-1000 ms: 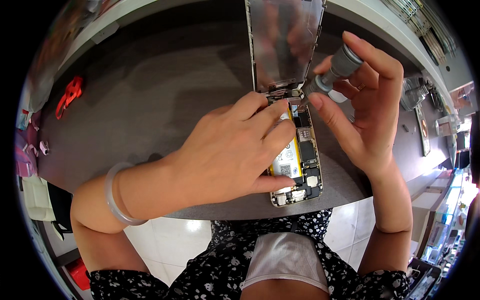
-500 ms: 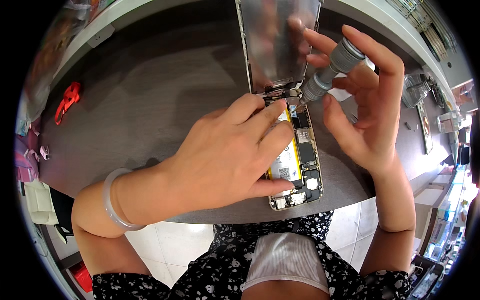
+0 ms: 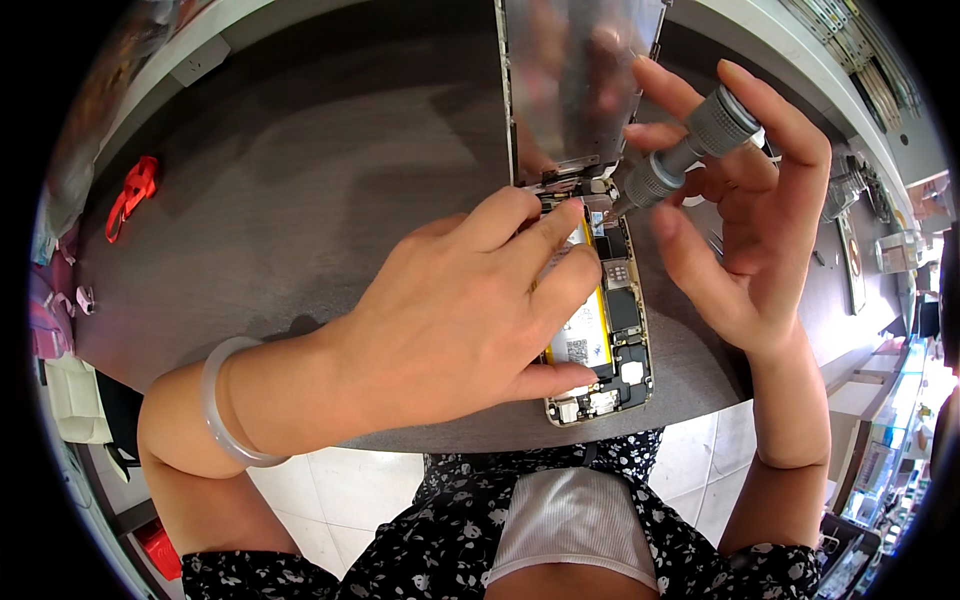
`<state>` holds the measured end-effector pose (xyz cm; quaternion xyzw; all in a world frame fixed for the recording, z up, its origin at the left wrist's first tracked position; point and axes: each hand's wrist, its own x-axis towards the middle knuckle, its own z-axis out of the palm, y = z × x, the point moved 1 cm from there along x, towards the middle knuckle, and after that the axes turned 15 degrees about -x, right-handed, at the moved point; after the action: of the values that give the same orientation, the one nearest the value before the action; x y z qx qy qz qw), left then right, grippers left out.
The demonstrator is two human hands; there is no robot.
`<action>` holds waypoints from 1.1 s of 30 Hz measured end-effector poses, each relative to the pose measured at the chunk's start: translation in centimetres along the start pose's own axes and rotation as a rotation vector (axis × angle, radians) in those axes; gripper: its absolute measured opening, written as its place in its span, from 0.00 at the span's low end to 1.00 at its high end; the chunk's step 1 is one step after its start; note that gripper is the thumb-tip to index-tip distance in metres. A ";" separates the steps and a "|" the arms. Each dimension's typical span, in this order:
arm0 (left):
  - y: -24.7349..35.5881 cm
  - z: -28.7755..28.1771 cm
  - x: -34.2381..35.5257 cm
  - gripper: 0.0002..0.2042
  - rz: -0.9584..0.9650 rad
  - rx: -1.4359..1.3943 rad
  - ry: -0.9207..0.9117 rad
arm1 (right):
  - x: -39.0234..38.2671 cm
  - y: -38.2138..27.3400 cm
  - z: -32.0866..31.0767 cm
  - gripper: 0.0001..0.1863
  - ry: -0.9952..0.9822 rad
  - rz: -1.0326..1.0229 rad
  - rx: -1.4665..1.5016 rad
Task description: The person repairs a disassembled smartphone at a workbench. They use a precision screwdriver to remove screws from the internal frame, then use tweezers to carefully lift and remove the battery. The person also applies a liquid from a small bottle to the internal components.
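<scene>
An opened smartphone lies on the dark table, showing its battery with yellow edges and its circuit boards. From its far end the screen panel stands raised, its metal back facing me. My left hand grips the phone, fingers over the battery's upper part and thumb at the near end. My right hand holds a grey knurled screwdriver, a fingertip on its end cap. The driver leans, its tip down by the phone's upper right part. The exact spot under the tip is too small to tell.
On the table's left lies a red strap-like item. A long phone-frame-like part, a clear container and a glass jar stand or lie at the right. A raised ledge borders the far side.
The phone, raised screen and screwdriver appear slightly farther right in the picture. My right hand's fingers have shifted a little about the driver, while my left hand keeps its grip.
</scene>
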<state>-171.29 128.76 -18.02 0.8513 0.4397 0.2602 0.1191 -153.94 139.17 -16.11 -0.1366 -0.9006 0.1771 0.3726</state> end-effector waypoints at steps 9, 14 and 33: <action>0.0 0.1 0.0 0.34 -0.008 -0.002 -0.001 | -0.6 0.3 0.2 0.40 0.035 0.020 0.038; 0.1 0.0 0.0 0.35 -0.006 0.007 0.008 | -0.9 0.2 -0.4 0.40 0.118 0.073 0.098; 0.4 -0.2 0.6 0.34 -0.056 0.056 -0.046 | -1.4 -0.1 -0.4 0.42 0.061 0.193 0.040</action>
<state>-170.80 129.00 -17.46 0.8474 0.4675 0.2250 0.1125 -152.72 138.64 -16.70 -0.2204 -0.8678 0.2258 0.3839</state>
